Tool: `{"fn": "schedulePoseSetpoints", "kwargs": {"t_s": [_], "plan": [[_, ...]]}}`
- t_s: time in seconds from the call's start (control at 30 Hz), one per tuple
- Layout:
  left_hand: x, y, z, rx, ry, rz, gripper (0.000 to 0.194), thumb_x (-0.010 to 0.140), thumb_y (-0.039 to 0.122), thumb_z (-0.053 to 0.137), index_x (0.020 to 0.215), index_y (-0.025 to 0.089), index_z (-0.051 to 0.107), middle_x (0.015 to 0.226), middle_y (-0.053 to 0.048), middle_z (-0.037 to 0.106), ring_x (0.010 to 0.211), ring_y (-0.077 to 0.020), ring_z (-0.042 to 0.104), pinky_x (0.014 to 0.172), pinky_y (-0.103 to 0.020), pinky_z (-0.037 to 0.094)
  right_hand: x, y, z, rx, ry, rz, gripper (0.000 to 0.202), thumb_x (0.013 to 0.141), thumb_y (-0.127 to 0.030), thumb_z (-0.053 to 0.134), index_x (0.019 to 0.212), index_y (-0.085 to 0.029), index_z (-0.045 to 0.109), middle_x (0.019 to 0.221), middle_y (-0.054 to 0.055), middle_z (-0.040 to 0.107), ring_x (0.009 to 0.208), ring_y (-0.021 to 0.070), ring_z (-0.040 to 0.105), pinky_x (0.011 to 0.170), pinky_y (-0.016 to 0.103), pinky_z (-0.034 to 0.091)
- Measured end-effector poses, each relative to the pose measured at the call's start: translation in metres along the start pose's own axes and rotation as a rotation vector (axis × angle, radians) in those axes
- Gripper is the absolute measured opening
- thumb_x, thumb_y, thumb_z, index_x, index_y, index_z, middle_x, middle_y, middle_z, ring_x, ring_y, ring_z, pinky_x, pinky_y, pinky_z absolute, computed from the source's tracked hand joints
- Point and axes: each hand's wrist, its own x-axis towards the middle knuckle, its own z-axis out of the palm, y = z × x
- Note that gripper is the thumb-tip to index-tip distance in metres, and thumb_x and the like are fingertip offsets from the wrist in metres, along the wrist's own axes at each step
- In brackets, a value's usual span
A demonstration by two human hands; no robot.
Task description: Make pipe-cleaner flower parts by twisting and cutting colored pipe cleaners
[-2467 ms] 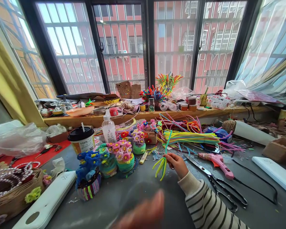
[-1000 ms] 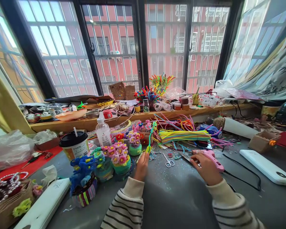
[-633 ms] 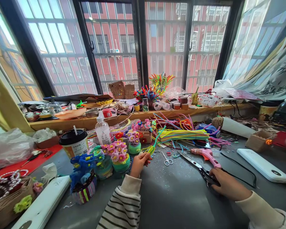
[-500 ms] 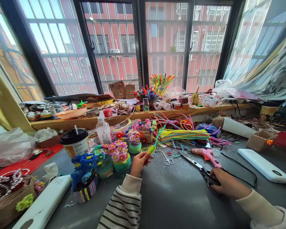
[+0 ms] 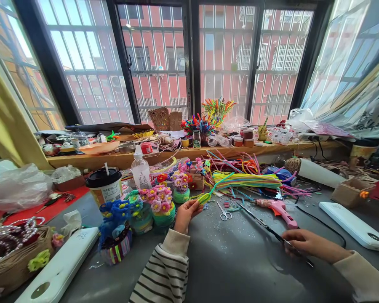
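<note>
My left hand pinches a yellow-green pipe cleaner piece whose thin green stem points up and to the right. At the right, my right hand has its fingers closed round the handles of large black scissors, blades pointing to the upper left. Between the hands, small white-handled scissors lie on the grey table. A pink glue gun rests just beyond my right hand. Pots of fuzzy pink flowers stand left of my left hand.
Behind lies a bundle of yellow and green pipe cleaners. At left are a blue flower pot, a lidded cup, a bottle and a white power bank. Another power bank and a cardboard box are at right.
My right hand has moved slightly right with the large scissors, which are now turned more edge-on. My left hand still holds the green piece. The view has shifted a little.
</note>
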Motion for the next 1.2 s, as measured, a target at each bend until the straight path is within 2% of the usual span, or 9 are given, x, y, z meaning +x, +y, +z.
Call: {"fn": "schedulePoseSetpoints", "kwargs": {"t_s": [0.07, 0.17, 0.37, 0.5, 0.67, 0.87, 1.03, 1.2], "plan": [[0.000, 0.000, -0.001, 0.012, 0.029, 0.021, 0.012, 0.053, 0.014, 0.065, 0.063, 0.011, 0.061, 0.057, -0.003, 0.063, 0.054, -0.0119, 0.058, 0.054, -0.019, 0.048, -0.007, 0.002, 0.004, 0.157, -0.025, -0.013, 0.031, 0.063, -0.042, 0.049, 0.075, -0.014, 0.055, 0.072, 0.006, 0.058, 0.068, 0.0155, 0.055, 0.064, 0.025, 0.042], [0.000, -0.001, -0.001, 0.013, 0.049, 0.042, 0.014, 0.052, 0.015, 0.066, 0.064, 0.010, 0.061, 0.056, -0.002, 0.063, 0.053, -0.0109, 0.058, 0.056, -0.020, 0.048, -0.016, -0.001, 0.012, 0.270, 0.020, -0.025, 0.036, 0.061, -0.045, 0.052, 0.077, -0.014, 0.058, 0.078, 0.009, 0.059, 0.075, 0.0183, 0.055, 0.069, 0.028, 0.042], [0.000, -0.001, -0.001, -0.078, -0.015, 0.011, 0.013, 0.056, 0.008, 0.061, 0.069, 0.011, 0.062, 0.070, -0.004, 0.064, 0.065, -0.0114, 0.059, 0.066, -0.020, 0.047, -0.022, -0.013, 0.028, 0.115, 0.187, -0.080, 0.047, 0.055, -0.052, 0.053, 0.080, -0.013, 0.060, 0.088, 0.012, 0.059, 0.088, 0.0240, 0.051, 0.079, 0.031, 0.038], [-0.002, 0.003, 0.001, -0.098, 0.025, 0.042, 0.011, 0.058, 0.006, 0.059, 0.068, 0.011, 0.060, 0.065, -0.004, 0.064, 0.061, -0.0111, 0.059, 0.061, -0.019, 0.048, -0.022, -0.024, 0.041, 0.039, 0.121, -0.184, 0.053, 0.056, -0.058, 0.047, 0.080, -0.013, 0.060, 0.088, 0.013, 0.059, 0.087, 0.0246, 0.051, 0.079, 0.033, 0.037], [-0.005, 0.006, 0.004, -0.054, 0.093, 0.097, 0.012, 0.054, 0.012, 0.064, 0.066, 0.010, 0.059, 0.057, -0.002, 0.062, 0.053, -0.0099, 0.058, 0.054, -0.017, 0.047, -0.019, -0.035, 0.062, 0.029, 0.048, -0.297, 0.054, 0.059, -0.060, 0.041, 0.079, -0.013, 0.059, 0.084, 0.013, 0.058, 0.081, 0.0236, 0.051, 0.074, 0.033, 0.038], [-0.005, 0.002, 0.011, -0.076, 0.080, 0.178, 0.019, 0.048, 0.019, 0.067, 0.062, 0.010, 0.059, 0.058, 0.000, 0.061, 0.055, -0.0093, 0.057, 0.057, -0.018, 0.046, -0.005, -0.041, 0.083, 0.053, -0.033, -0.290, 0.064, 0.056, -0.065, 0.039, 0.080, -0.010, 0.058, 0.074, 0.010, 0.056, 0.069, 0.0187, 0.051, 0.064, 0.028, 0.040], [-0.003, -0.005, 0.013, -0.073, 0.066, 0.171, 0.023, 0.047, 0.022, 0.067, 0.065, 0.011, 0.060, 0.062, 0.000, 0.062, 0.057, -0.0099, 0.057, 0.062, -0.020, 0.046, 0.011, -0.039, 0.098, 0.140, -0.030, -0.310, 0.054, 0.059, -0.059, 0.044, 0.076, -0.010, 0.056, 0.074, 0.008, 0.055, 0.068, 0.0163, 0.050, 0.065, 0.026, 0.039], [-0.002, -0.008, 0.012, -0.040, 0.075, 0.183, 0.026, 0.045, 0.024, 0.069, 0.062, 0.011, 0.055, 0.057, 0.000, 0.061, 0.054, -0.0109, 0.058, 0.056, -0.021, 0.046, 0.022, -0.036, 0.105, 0.152, -0.029, -0.377, 0.051, 0.061, -0.058, 0.043, 0.075, -0.010, 0.055, 0.070, 0.006, 0.053, 0.063, 0.0135, 0.047, 0.059, 0.024, 0.038]]}}
